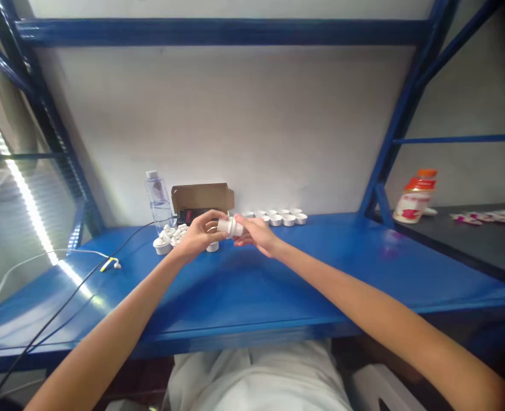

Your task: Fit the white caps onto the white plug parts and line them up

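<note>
While both arms stretch out over the blue workbench [329, 268], the fingertips of the two hands meet on one small white plastic part [230, 226], held lying on its side just above the bench top. The left hand [199, 234] curls its fingers over the part's left end, and the right hand [256, 234] pinches its right end between thumb and forefinger, so both hands are closed on this single piece.

Just under and left of the left hand sits a cluster of similar white parts [169, 238]; about four show, though the hand hides some and the exact count cannot be told. Behind the right hand a row of shallow white caps [282, 217] runs along the wall, roughly eight to ten of them, too small to count surely.

One open cardboard box [201, 200] stands behind the hands, with one clear water bottle [158, 200] just beside it on the left. Two cables, one black [64, 299] and one white [42, 257], trail across the bench's left part. On the dark shelf [484, 240] to the right stands one bottle with an orange cap [416, 197].
</note>
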Tool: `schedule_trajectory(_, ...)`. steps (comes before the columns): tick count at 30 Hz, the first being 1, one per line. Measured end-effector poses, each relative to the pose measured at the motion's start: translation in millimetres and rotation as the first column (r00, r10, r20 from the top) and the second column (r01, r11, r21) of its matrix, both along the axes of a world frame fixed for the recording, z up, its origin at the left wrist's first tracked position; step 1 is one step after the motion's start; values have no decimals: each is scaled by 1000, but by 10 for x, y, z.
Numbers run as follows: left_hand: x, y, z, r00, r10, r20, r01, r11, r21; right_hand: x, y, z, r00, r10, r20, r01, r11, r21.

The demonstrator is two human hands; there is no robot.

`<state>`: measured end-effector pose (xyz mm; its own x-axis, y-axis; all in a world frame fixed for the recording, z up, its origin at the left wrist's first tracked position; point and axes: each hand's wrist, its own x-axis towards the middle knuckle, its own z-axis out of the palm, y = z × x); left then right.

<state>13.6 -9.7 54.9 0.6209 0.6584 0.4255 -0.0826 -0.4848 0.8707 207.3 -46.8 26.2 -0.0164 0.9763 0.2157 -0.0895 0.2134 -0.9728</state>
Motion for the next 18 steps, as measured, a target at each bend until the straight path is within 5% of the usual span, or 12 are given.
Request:
schedule_trajectory(3,40,-32,5,1000,24,16,-24,1000,15,-12,-5,16,994,4,-105,-12,997,-73)
schedule_trajectory(8,69,-23,17,964,261,-40,-263,964,-41,-24,13,-2,984,-12,-180,-1,998,-67)
schedule_trajectory(13,-5,28,32,994,98,38,-100,994,52,-6,29,-13,978,-43,-203,24,995,-93)
schedule_trajectory(18,2,21,10,982,142,-122,-151,986,-73,-14,6,8,981,-21,-195,4,996,-85)
